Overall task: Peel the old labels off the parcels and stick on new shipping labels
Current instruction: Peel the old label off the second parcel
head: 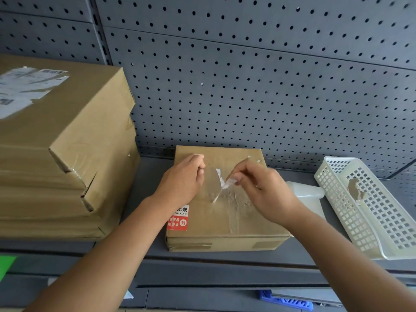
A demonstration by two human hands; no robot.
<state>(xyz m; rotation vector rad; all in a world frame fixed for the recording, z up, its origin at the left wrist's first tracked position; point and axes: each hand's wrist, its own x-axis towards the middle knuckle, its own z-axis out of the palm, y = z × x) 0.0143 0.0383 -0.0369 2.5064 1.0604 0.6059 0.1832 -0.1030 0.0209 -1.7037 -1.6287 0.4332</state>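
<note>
A small cardboard parcel [227, 221] lies flat on the grey shelf in the middle of the view. Its top shows torn white label residue and clear tape. My right hand [263, 192] pinches a thin white strip of old label [225, 185] and holds it lifted off the parcel's top, its lower end still stuck. My left hand [182, 179] rests on the parcel's left part with fingers curled, holding it down. A red and white seal sticker [179, 219] sits at the parcel's front left corner.
A stack of larger cardboard boxes [63, 154] stands at the left, the top one bearing a worn label [24, 86]. A white perforated plastic basket [369, 206] lies at the right with a scrap inside. A white bottle [306, 190] lies behind my right hand. Pegboard wall behind.
</note>
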